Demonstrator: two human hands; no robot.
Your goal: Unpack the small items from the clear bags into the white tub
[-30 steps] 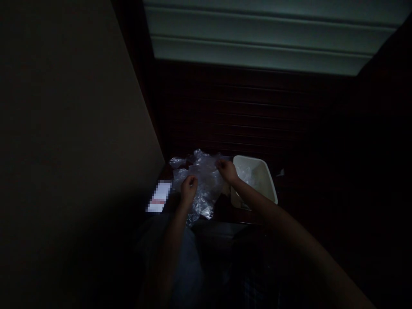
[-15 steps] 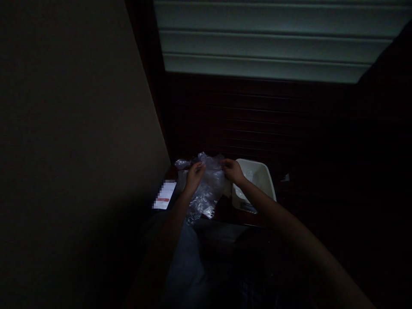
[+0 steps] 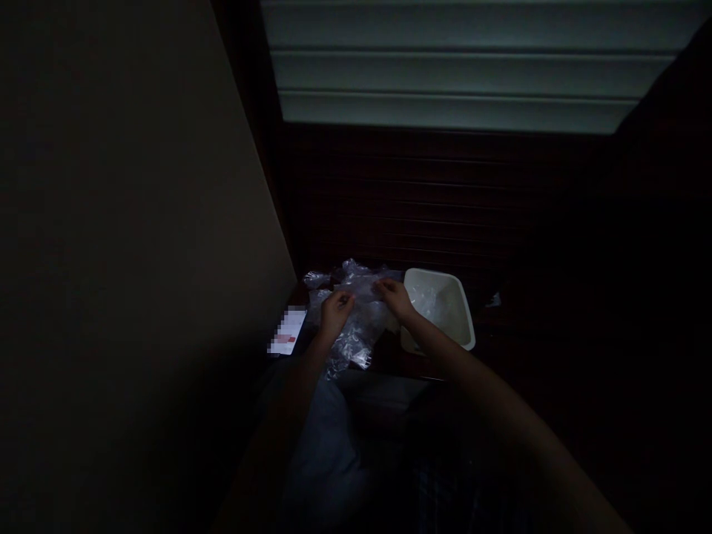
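Note:
The scene is very dark. A crumpled sheet of clear plastic wrap [image 3: 360, 320] lies in a heap on a dark surface in front of me. My left hand [image 3: 335, 311] is closed in a pinch on the plastic at its left side. My right hand [image 3: 394, 297] is also closed, gripping the plastic's upper right part. The two hands are a short way apart with the plastic between them.
A white rectangular tub [image 3: 445, 308] stands just right of the plastic, with some clear plastic inside. A small lit card or screen [image 3: 288, 333] lies left of the heap. A plain wall [image 3: 139, 259] rises on the left, and a pale blind [image 3: 456, 67] hangs above dark panelling.
My left hand first rose up toward the top of the plastic, then dropped back a little. My right hand stayed gripping the plastic's upper right part. The view shifted slightly.

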